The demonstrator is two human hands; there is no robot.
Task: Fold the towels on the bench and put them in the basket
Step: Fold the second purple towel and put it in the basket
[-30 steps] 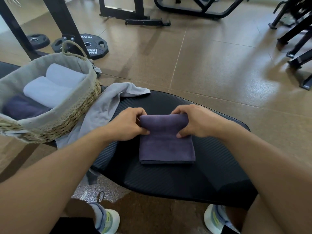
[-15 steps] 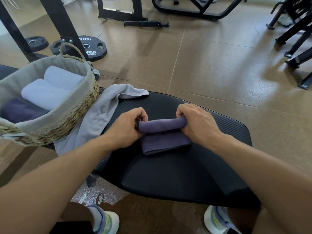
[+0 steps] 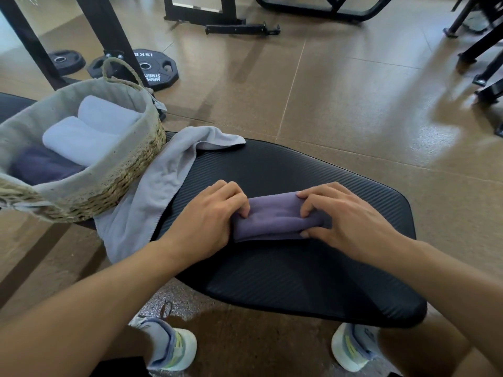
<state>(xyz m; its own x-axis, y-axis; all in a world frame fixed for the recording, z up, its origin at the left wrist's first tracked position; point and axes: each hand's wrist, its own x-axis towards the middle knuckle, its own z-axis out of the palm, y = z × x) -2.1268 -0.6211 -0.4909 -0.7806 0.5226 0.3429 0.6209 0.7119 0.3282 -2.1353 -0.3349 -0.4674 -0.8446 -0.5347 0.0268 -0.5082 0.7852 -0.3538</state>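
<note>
**Ana:** Gym flooring in brown tiles runs behind everything, and the wide black ribbed bench pad [image 3: 285, 268] fills the middle. Where's the towel being worked on?

**Ben:** The purple terry towel [image 3: 275, 217] lies on the bench pad, rolled into a short bundle. The left hand [image 3: 209, 221] has its fingers curled onto the bundle's left end; the right hand [image 3: 345, 221] pinches the right end between curled fingers and thumb.

**Ana:** So which step is this?

**Ben:** I'd say the rolling is about finished. Next it should be lifted, kept tight so it doesn't unroll, and carried left of the bench pad's centre into the round woven straw basket with grey cloth lining [image 3: 130, 170].

**Ana:** Count for me.

**Ben:** Three rolled towels show in the basket: two pale blue ones [image 3: 79, 137] and one dark purple [image 3: 43, 165]. One loose grey towel [image 3: 160, 180] drapes over the bench pad's left edge, touching the basket, unfolded. So two towels remain outside the basket.
</note>
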